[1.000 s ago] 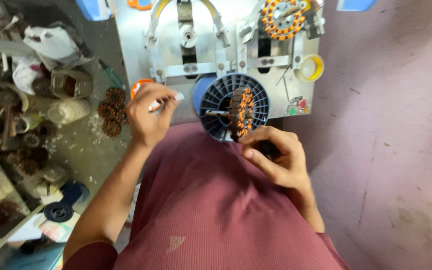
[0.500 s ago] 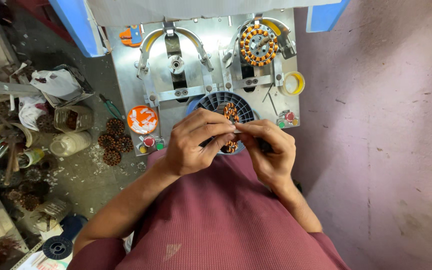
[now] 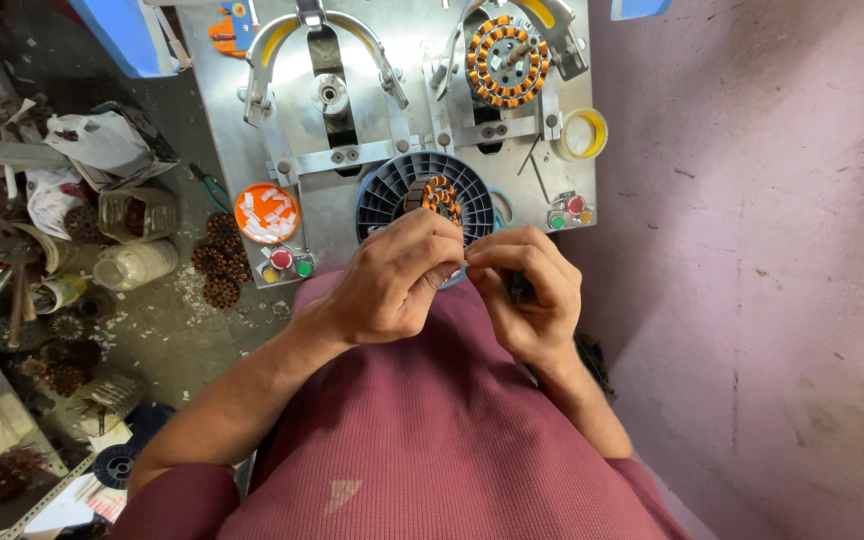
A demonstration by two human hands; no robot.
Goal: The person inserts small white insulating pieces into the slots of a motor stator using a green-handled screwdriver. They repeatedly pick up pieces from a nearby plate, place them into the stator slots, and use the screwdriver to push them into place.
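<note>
A grey metal machine panel (image 3: 392,120) fills the top of the view from above, with a pink wall (image 3: 752,250) to the right and a cluttered floor (image 3: 152,330) to the left. A person in a dark red shirt (image 3: 432,440) sits facing the panel.

At the panel's lower middle sits a round dark blue ribbed holder (image 3: 392,190), with a copper-wound ring (image 3: 440,194) standing in it. A second wound ring (image 3: 505,62) is mounted at the upper right. An orange dish of white slips (image 3: 266,213) rests at the lower left, a yellow tape roll (image 3: 584,134) at the right.

Both hands meet just below the holder. The left hand (image 3: 397,285) is curled, fingertips pinched at the ring's lower edge. The right hand (image 3: 532,295) is closed around a thin dark tool; its thumb and forefinger pinch toward the left fingertips. Whatever is pinched between them is too small to tell.

This looks like fine work on the ring's windings; the next move likely calls for small, steady finger control.
</note>
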